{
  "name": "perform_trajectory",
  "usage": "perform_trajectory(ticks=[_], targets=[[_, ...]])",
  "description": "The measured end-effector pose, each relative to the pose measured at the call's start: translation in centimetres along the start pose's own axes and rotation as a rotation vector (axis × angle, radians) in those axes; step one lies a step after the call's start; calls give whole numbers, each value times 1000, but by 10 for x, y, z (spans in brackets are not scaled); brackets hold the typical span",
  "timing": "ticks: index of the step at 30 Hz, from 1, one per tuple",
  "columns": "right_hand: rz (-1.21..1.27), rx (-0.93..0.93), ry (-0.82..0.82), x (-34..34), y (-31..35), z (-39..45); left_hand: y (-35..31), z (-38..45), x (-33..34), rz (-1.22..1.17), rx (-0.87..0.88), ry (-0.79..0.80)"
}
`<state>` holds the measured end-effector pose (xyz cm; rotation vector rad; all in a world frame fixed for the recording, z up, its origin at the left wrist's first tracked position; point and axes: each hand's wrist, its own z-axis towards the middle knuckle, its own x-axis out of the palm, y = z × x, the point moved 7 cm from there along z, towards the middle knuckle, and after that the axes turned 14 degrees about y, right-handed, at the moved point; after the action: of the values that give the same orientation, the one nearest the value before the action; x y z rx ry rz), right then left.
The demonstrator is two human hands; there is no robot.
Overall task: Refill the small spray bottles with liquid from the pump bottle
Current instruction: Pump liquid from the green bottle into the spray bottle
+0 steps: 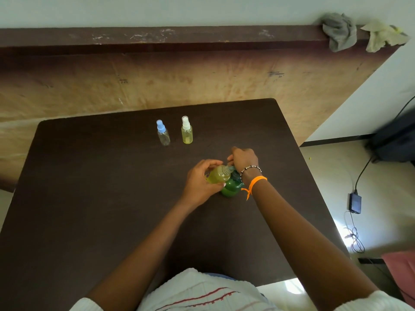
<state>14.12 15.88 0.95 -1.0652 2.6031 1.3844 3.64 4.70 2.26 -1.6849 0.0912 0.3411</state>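
My left hand (201,180) grips a small uncapped bottle (218,175) holding yellow-green liquid, tilted with its mouth against the pump's spout. My right hand (243,158) rests curled on top of the pump head of the green pump bottle (231,187), which stands on the dark table (112,198). The pump head itself is mostly hidden under that hand. Farther back stand two capped spray bottles: one with a blue cap (163,133) that looks clear and empty, and one with a white cap (186,130) holding yellowish liquid.
A brown wall panel with a ledge runs behind the table; two rags (341,30) lie on the ledge at the right. On the floor to the right are a black adapter with cables (354,202) and a dark bag (395,140).
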Motion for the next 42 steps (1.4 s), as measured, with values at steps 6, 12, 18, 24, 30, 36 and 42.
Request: perform_trajectory(ticks=[6, 12, 18, 24, 30, 36, 42], targets=[[72, 46, 164, 10, 3, 4, -2, 0, -2, -1, 9, -20], [20, 7, -9, 1, 0, -2, -1, 1, -2, 24, 20, -32], [15, -6, -17, -1, 2, -5, -1, 2, -3, 29, 22, -30], [41, 28, 102, 7, 2, -1, -5, -1, -3, 27, 34, -42], [53, 15, -18, 0, 0, -9, -3, 0, -3, 41, 26, -49], [52, -2, -58, -1, 1, -12, -1, 1, -2, 47, 32, -52], [35, 47, 76, 5, 3, -3, -6, 0, -3, 62, 34, -43]])
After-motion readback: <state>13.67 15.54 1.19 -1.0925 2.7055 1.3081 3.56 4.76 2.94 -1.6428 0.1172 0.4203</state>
